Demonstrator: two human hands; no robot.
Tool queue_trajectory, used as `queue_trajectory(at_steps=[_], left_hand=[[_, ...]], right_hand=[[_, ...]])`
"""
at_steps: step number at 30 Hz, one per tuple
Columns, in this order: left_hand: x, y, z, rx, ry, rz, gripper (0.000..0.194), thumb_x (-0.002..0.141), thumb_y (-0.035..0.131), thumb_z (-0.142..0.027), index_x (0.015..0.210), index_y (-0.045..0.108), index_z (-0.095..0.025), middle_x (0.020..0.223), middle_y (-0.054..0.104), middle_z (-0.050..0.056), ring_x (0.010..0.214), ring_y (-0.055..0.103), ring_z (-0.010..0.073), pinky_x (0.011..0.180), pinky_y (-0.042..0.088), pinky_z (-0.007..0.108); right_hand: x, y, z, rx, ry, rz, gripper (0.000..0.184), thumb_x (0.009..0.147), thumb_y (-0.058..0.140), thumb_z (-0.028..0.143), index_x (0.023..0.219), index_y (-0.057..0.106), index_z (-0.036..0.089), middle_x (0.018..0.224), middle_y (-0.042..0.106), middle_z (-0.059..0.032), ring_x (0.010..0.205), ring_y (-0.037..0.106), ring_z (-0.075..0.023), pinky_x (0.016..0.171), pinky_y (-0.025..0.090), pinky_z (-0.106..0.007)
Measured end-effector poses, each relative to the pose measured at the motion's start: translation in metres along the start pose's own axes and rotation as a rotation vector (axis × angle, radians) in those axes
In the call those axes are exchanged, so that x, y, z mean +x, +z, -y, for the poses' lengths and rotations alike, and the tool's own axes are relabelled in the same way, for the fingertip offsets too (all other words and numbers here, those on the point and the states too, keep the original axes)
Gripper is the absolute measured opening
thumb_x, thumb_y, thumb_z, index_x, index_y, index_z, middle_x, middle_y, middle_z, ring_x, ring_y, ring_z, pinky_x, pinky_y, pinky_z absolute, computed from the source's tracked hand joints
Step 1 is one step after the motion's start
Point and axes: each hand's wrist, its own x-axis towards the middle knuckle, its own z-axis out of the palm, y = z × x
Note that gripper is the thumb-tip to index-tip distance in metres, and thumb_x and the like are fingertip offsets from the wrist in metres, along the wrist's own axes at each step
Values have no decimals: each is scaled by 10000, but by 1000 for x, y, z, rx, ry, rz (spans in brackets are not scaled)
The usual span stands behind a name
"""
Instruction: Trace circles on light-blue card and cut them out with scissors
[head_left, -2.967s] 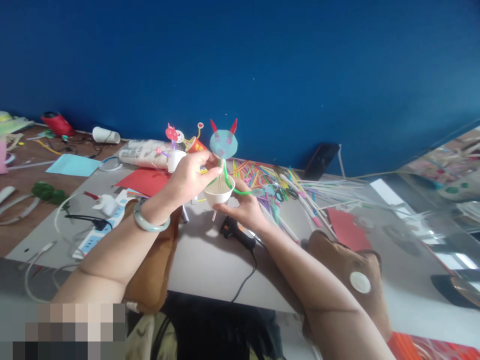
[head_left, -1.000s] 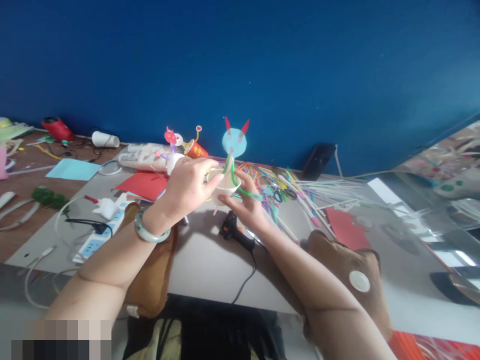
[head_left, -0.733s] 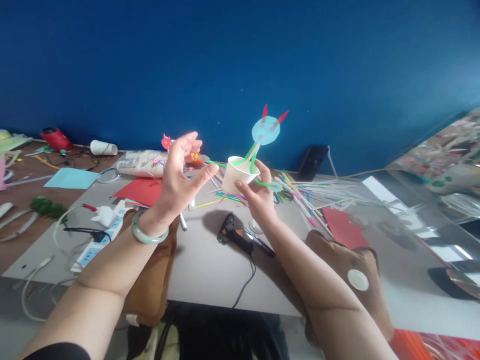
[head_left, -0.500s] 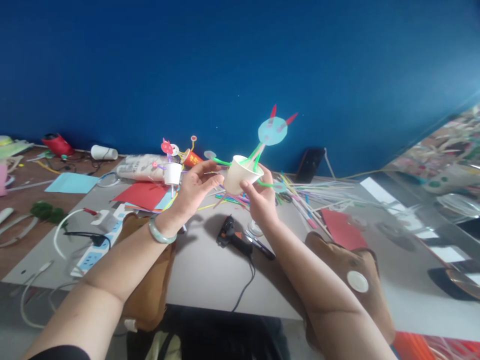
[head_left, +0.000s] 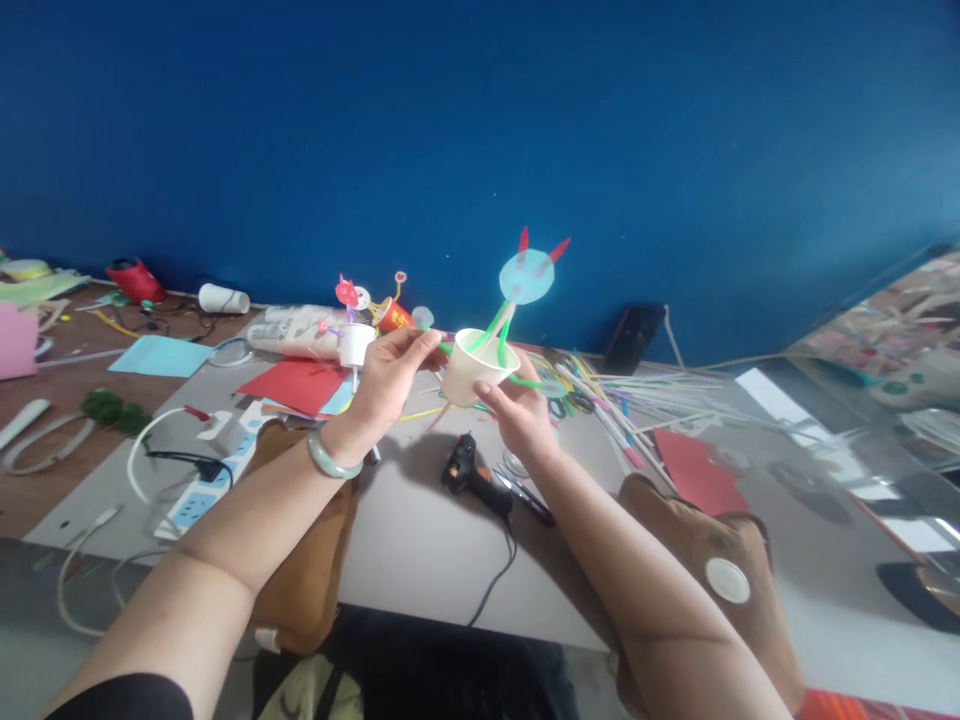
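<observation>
We see that the left hand (head_left: 386,375), spread open a moment ago, now pinches the green stem (head_left: 448,348), while the right hand (head_left: 525,412) clamps the white cup (head_left: 466,378) above the table (head_left: 420,560), toward its far edge, so adjusting seems under way.

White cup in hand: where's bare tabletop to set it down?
Gray tabletop between left brown bag and black glue gun, toward the near edge; also right of right brown bag. Crowded: back, with straws; left, around power strip and cables.
</observation>
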Motion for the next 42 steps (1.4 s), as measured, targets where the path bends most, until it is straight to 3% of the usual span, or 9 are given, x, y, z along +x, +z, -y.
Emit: queue_trajectory(at_steps=[6, 13, 20, 26, 36, 42], left_hand=[[5, -5, 1, 53, -19, 46, 373, 794, 740, -549, 796, 690, -179, 680, 686, 14, 618, 635, 123, 655, 543, 290], [6, -6, -3, -97, -129, 81, 425, 676, 843, -545, 691, 674, -155, 595, 631, 4, 558, 563, 95, 592, 468, 245], [6, -4, 2, -181, -241, 110, 446, 679, 844, -536, 658, 630, -145, 585, 588, -4, 555, 508, 89, 583, 419, 246], [7, -2, 6, -259, -256, 78, 439, 646, 875, -495, 646, 619, -139, 571, 572, -14, 549, 497, 84, 560, 399, 234], [6, -1, 5, -284, -197, 117, 378, 641, 901, -414, 833, 737, -131, 736, 712, 37, 665, 636, 121, 694, 525, 275], [6, -2, 10, -201, -148, 40, 356, 639, 890, -438, 757, 726, -145, 684, 688, 18, 635, 614, 111, 669, 511, 264]], right_hand=[[0, 0, -1, 69, 2, 26, 710, 743, 781, 622, 1322, 561, 274, 1288, 675, -105, 1197, 632, -307, 975, 550, -475], [-2, 0, 0, 84, 44, 39, 712, 733, 810, 585, 1322, 565, 270, 1242, 696, -94, 1129, 662, -290, 959, 558, -451], [-5, 1, -1, 93, 73, 24, 693, 729, 830, 533, 1316, 571, 272, 1217, 705, -89, 1124, 663, -288, 951, 561, -442], [-7, 4, 3, 118, 104, 4, 654, 736, 834, 491, 1297, 583, 268, 1193, 716, -82, 1111, 662, -272, 941, 557, -421], [-2, 1, 3, 175, 133, -51, 582, 776, 800, 486, 1265, 589, 252, 1203, 713, -84, 1125, 653, -285, 918, 566, -420], [-3, 3, 5, 136, 78, -58, 585, 772, 804, 481, 1272, 585, 270, 1192, 721, -79, 1092, 668, -276, 941, 550, -425]])
